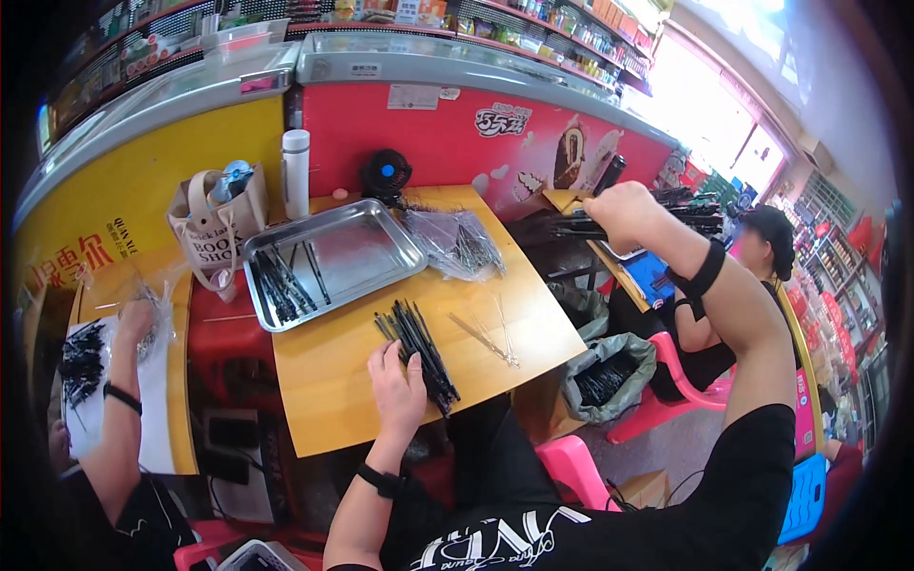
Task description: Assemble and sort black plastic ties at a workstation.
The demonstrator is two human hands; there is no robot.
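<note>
Loosely spread, the left hand touched the black sticks at its one o'clock, on the table; the right hand, at two o'clock, was curled, its hold unclear. The sticks looked light, stiff, perhaps brittle, best held mid-length.

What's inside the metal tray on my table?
Inside the metal tray, thin black sticks lie in a loose pile toward the left side, a few spread apart on its right. Whatever lies beneath the pile is covered.
</note>
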